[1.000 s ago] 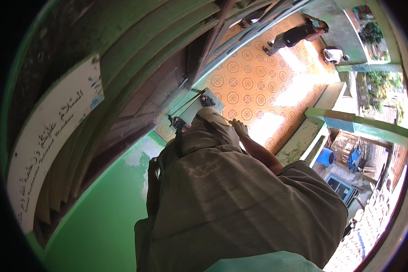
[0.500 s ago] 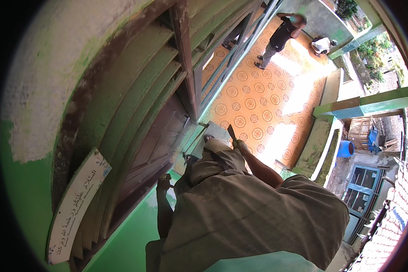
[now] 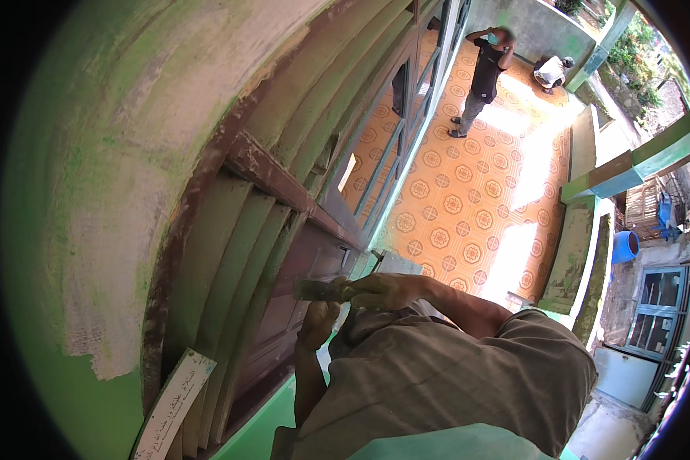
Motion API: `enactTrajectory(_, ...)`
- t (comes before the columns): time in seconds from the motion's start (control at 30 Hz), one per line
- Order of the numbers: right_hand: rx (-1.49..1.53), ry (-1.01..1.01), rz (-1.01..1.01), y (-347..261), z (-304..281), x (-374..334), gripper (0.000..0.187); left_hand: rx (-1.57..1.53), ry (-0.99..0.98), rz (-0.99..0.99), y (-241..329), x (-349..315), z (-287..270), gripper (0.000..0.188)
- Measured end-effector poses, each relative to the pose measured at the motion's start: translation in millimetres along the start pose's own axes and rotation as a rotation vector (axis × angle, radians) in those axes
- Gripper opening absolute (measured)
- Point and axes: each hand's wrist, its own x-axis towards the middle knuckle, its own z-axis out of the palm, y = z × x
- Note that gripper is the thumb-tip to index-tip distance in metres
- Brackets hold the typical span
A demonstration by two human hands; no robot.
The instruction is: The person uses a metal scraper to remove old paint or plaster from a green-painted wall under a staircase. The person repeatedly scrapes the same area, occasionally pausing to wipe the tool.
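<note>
My right hand (image 3: 385, 290) reaches across in front of my chest, its fingers wrapped round the handle end of a flat-bladed scraper (image 3: 314, 290). The dull grey blade points left, toward the brown wooden door. Just below the blade is my left hand (image 3: 319, 325), closed and raised, very close to the scraper or touching it. Whatever the left fingers hold is hidden. Left of both hands are the door (image 3: 272, 326) and the green louvred slats (image 3: 222, 238) above it, set in a worn brown frame (image 3: 199, 188).
A patchy, scraped wall (image 3: 138, 161) rises at left, with a white signboard (image 3: 176, 399) below. Over the orange patterned floor tiles (image 3: 445, 203), a person in black (image 3: 487, 73) stands; another person (image 3: 550, 73) crouches farther off. A low wall (image 3: 575, 261) edges the right, with a blue barrel (image 3: 625, 246) beyond.
My right hand has come left and nearer with the scraper, its blade swinging from pointing away to pointing left. My left hand has risen beside it. The view has shifted left.
</note>
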Motion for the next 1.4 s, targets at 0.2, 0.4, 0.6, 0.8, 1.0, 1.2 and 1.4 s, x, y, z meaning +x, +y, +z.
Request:
enactTrajectory(0.2,0.181,0.017,-0.128,-74,-5,13,0.05,-0.046,0.363,0.284,78,10,34,0.053)
enactTrajectory(0.4,0.134,-0.102,-0.302,-132,-7,20,0.034,-0.065,0.561,0.577,149,4,70,0.046)
enactTrajectory(0.6,0.345,-0.115,-0.371,-189,13,37,0.025,-0.064,0.603,0.742,231,-9,64,0.046)
enactTrajectory(0.8,0.329,-0.053,-0.437,-229,39,52,0.025,-0.174,0.705,0.812,270,-31,64,0.05)
enactTrajectory(1.0,0.308,-0.028,-0.442,-244,69,67,0.03,-0.11,0.895,0.776,275,-54,52,0.05)
enactTrajectory(1.2,0.248,0.11,-0.644,-240,87,85,0.034,-0.091,0.891,0.748,280,-64,40,0.048)
enactTrajectory(1.4,0.304,0.083,-0.607,-246,93,84,0.03,-0.07,0.836,0.745,287,-71,38,0.05)
